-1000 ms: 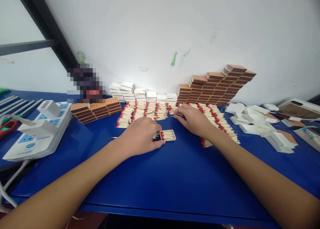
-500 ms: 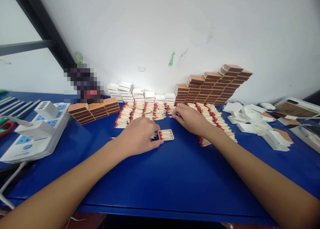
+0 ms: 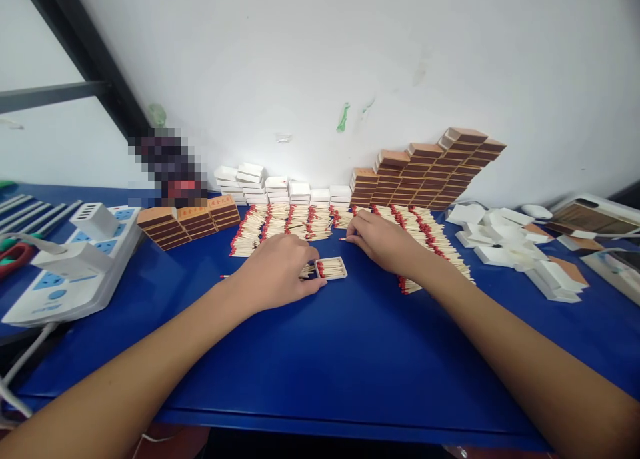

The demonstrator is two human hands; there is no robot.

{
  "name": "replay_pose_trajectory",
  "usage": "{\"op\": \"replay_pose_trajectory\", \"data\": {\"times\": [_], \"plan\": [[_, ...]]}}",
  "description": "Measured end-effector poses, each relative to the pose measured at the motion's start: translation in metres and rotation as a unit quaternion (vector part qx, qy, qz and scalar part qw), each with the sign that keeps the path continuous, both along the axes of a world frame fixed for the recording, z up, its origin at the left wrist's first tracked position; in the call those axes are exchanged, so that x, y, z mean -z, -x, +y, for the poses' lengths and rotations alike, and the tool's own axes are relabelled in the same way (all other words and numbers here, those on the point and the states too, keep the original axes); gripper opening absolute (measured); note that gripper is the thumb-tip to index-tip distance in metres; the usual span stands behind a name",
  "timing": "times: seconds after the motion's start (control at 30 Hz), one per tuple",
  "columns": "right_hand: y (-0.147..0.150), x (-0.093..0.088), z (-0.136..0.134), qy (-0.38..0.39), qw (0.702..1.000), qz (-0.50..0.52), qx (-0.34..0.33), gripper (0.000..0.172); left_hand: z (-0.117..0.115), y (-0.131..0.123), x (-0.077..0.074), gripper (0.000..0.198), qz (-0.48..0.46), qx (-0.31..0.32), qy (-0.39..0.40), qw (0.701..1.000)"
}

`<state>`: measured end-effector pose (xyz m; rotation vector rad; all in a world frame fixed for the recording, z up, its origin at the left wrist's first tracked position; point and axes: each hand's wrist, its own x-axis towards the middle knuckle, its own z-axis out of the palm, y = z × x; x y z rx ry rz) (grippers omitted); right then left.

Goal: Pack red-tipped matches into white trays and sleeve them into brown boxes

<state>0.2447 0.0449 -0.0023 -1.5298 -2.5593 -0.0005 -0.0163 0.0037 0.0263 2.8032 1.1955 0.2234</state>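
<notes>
My left hand rests curled on the blue table, its fingers closed around a small bunch of matches beside a white open tray of matches. My right hand lies on the rows of red-tipped matches, fingertips pinched on a few matches at the left end of the right-hand match row. One match lies loose to the left of my left hand.
Brown matchbox stacks stand at the back right and back left. White inner trays are stacked along the wall, more white trays and sleeves lie at the right. A white power strip sits at the left on the blue table.
Both hands stay almost in place. My right hand's fingers have shifted slightly among the matches; the view has dipped a little.
</notes>
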Motion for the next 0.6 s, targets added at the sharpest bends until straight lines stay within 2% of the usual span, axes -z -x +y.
{"op": "replay_pose_trajectory", "data": {"times": [0.17,0.3,0.43,0.6], "plan": [[0.005,-0.008,-0.010,-0.006,0.999,0.027,-0.023,0.017,0.000,0.000,0.000,0.031,-0.005,-0.001,0.000,1.000],[0.016,-0.018,-0.033,-0.014,0.994,0.064,-0.082,0.015,0.000,0.000,0.000,0.031,-0.001,-0.012,0.001,1.000],[0.029,-0.023,-0.055,-0.015,0.992,0.010,-0.121,0.018,0.000,0.000,-0.001,0.031,0.013,-0.016,-0.003,1.000],[0.035,-0.022,-0.064,-0.025,0.992,-0.037,-0.121,0.019,0.000,-0.001,-0.002,0.028,0.018,-0.020,-0.008,1.000]]}}
